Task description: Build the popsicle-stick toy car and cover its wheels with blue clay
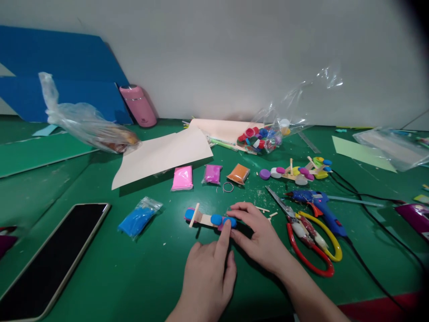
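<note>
A small wooden-stick model (205, 219) with blue and pink clay-filled caps stands on the green table, a short stick across its left end. My left hand (212, 268) presses its extended index fingertip on the blue clay at the model's right end; its other fingers are curled and hold nothing visible. My right hand (256, 232) has its thumb and fingers around that same right end, steadying it. Left of the model lies a bag of blue clay (140, 218). Pink (182, 178), purple (212, 174) and orange (238, 173) clay packets lie behind it.
Scissors (313, 250) and a blue glue gun (318, 208) with a black cord lie at the right. Behind them is another cap-and-stick model (295, 172). A bag of bottle caps (264, 136), paper (164, 154) and a pink flask (138, 106) are farther back. A phone (53, 259) lies left.
</note>
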A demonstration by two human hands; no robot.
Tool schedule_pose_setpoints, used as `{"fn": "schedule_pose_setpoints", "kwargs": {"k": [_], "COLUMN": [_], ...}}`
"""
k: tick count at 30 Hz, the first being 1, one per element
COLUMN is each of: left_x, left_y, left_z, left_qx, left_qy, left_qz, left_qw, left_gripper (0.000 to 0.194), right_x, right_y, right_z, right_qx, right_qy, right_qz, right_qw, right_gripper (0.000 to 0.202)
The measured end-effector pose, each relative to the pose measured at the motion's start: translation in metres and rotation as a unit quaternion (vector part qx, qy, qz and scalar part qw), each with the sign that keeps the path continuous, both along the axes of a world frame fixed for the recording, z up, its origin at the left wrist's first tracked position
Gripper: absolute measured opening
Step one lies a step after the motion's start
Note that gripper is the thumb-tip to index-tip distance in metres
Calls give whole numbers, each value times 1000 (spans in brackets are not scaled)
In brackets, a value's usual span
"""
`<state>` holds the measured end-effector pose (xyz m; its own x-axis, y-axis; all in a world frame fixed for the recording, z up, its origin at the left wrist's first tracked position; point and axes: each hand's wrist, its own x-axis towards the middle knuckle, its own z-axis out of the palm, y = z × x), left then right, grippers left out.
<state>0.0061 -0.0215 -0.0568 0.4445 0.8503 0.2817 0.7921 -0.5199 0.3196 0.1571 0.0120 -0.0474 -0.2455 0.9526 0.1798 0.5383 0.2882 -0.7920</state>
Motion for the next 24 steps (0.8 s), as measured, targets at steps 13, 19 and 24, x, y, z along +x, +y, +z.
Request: {"fn": "schedule_pose_setpoints", "kwargs": {"k": [13, 19, 24], "left_x": [-1, -13, -18], "left_y": [-4, -4, -3], "left_z": [-1, -3, -7], "left_qx": [65, 87, 65], "left_qy": [-49, -85, -135], "left_qz": [-16, 13, 71], "left_qw": [997, 993, 986], "left_gripper": [40, 32, 25], "right_x": [2, 1, 2], "right_y": [-1, -1, -2], "right_z": [-2, -1, -2], "right_qx": [12, 45, 70], "right_qy": [-1, 18, 28], "right_qz": [-5, -21, -46], "right_qw": [1000, 999, 996], "right_gripper": [34, 29, 23]}}
